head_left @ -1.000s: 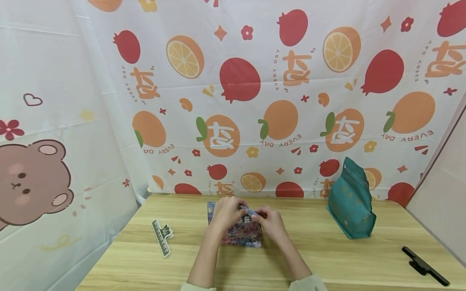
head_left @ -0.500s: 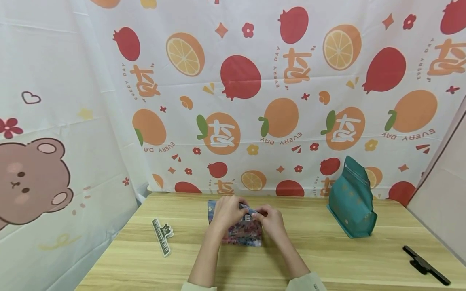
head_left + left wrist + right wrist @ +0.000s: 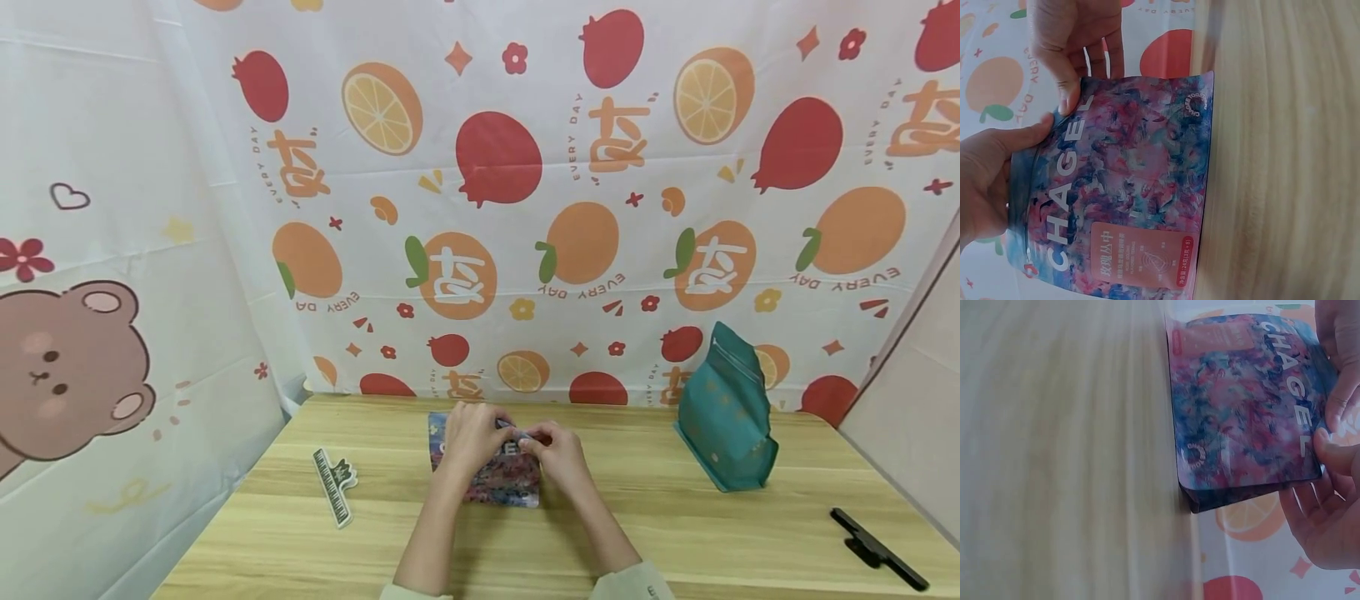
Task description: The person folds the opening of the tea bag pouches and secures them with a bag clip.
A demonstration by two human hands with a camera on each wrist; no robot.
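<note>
So starting at the far left of the head view, there was a bear-print curtain (image 3: 75, 367) hanging beside the wooden surface (image 3: 675, 542). Near the lower left of the surface lay a little black-and-white clip (image 3: 334, 486), flat and well apart from the hands.

Dead center was the main thing: a colorful pouch (image 3: 501, 482) with a pink-blue swirl print and "CHAGEL" in white letters, standing on the surface with its bottom edge down. The left hand (image 3: 468, 433) had its grip closed around the top left part of the pouch, thumb on the front and fingers behind; the left wrist view showed that thumb (image 3: 1019, 134) pressed right at the top band. The right hand (image 3: 557, 454) was just beside it, pinching the top edge on the right side, thumb and fingertips squeezed together on the strip; you could see that pretty clearly in the right wrist view, fingertips (image 3: 1335, 412) on the lettering side. The two hands were nearly touching each other.

Further right stood a teal pouch (image 3: 726, 412), upright and near the back of the surface, up against the fruit-print backdrop (image 3: 525, 208). At the lower right edge lay a black clip (image 3: 873, 548), well apart from everything else.
</note>
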